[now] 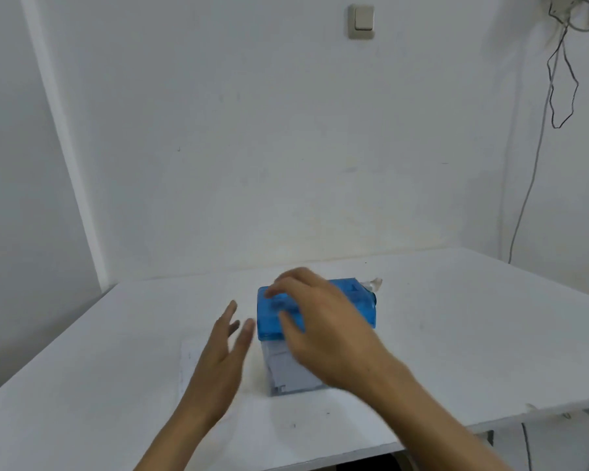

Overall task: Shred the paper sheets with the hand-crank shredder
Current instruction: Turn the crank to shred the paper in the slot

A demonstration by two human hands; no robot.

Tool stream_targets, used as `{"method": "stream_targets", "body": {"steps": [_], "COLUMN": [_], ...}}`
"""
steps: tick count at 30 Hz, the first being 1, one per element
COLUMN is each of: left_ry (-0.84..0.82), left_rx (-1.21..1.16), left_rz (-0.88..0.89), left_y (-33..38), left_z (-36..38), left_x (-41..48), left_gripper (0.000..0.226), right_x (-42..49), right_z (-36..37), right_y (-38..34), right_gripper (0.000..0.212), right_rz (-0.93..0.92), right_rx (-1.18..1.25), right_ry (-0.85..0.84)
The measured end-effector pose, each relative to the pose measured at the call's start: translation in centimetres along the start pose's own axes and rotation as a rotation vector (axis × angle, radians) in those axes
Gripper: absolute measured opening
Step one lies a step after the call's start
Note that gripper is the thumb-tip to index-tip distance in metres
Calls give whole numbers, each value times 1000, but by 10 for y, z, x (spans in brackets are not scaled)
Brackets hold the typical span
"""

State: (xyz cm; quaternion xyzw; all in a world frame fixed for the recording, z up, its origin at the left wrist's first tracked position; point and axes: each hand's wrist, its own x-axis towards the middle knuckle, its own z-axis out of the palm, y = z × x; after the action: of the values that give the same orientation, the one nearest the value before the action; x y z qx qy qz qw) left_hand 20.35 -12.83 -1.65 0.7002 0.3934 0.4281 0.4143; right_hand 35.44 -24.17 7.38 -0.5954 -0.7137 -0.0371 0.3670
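**Right hand over the shredder, left hand open beside it**

Our right fingers [279,287] curve over the blue top of the shredder [351,307], with the thumb against its near face. The blur keeps us from telling whether they grip it or only lie on it. The right hand [323,321] covers much of the lid, its forearm running back to the table's near right edge.

Our left fingers [230,312] are straight and slightly spread, holding nothing, just beside the shredder's left side. The left hand [218,362] hangs over a paper sheet [188,362] that lies flat on the table [456,317].

The shredder stands mid-table, toward the far edge, on its pale bin [286,372]. A clear crank [371,284] shows at its far right corner. On the wall behind are a light switch [361,21] and dangling cables [563,79].
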Motion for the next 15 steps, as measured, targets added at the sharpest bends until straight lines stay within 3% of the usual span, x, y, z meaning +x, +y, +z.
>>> {"method": "stream_targets", "body": {"steps": [4, 6, 9, 15], "left_ry": [152, 190, 172, 107], "left_rx": [135, 394, 800, 789], "left_rz": [-62, -129, -257, -233], "left_y": [-30, -48, -65, -73], "left_z": [-36, -52, -68, -71], "left_x": [-2, 0, -6, -13], "left_gripper": [62, 48, 54, 47], "right_x": [-9, -8, -2, 11], "right_z": [48, 80, 128, 184], "right_y": [-33, -35, -28, -17], "right_gripper": [26, 29, 37, 66], "right_rz": [-19, 14, 108, 311], "right_rx": [199, 213, 106, -157], "right_ry": [-165, -260, -415, -408]}}
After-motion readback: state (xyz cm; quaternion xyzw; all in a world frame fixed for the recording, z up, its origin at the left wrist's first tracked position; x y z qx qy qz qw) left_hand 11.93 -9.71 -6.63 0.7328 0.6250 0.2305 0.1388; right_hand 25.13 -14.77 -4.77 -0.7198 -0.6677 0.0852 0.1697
